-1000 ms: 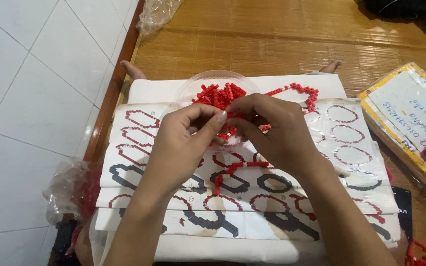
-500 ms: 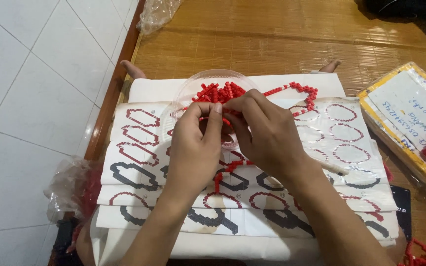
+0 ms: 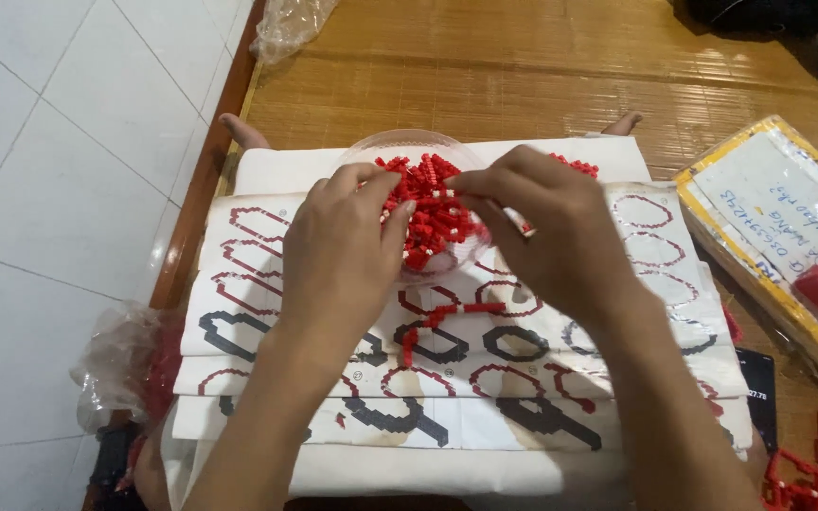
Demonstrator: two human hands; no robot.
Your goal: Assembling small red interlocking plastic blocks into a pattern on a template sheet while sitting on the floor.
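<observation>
Both hands are close together over a clear plastic bowl (image 3: 371, 156) that is full of small red beads (image 3: 428, 203). The left hand (image 3: 338, 251) has its fingers curled, and the thumb and first finger are pinched on something small and red at the edge of the pile; it is too small to say exactly what piece it is. The right hand (image 3: 546, 232) is also pinched narrow, its fingertips meeting those of the left hand just above the beads. The two hands almost touch each other at the fingertips.

The bowl stands on a stack of white paper sheets (image 3: 267, 175) printed with red and black loop outlines. The sheets seem to lie over the person's lap, because a bare knee (image 3: 239, 131) shows at the upper left corner and another at the upper right. Just below the hands, a short chain of red beads (image 3: 442, 317) lies on the paper, bent in a curve.

Under all this is a woven bamboo mat (image 3: 485, 66), and white floor tiles (image 3: 59, 189) are to the left of it. A flat box with yellow edges (image 3: 759, 218) lies on the mat at the right, well apart from the bowl. A crumpled clear plastic bag (image 3: 120, 355) with red pieces inside sits at the left, beside the paper.
</observation>
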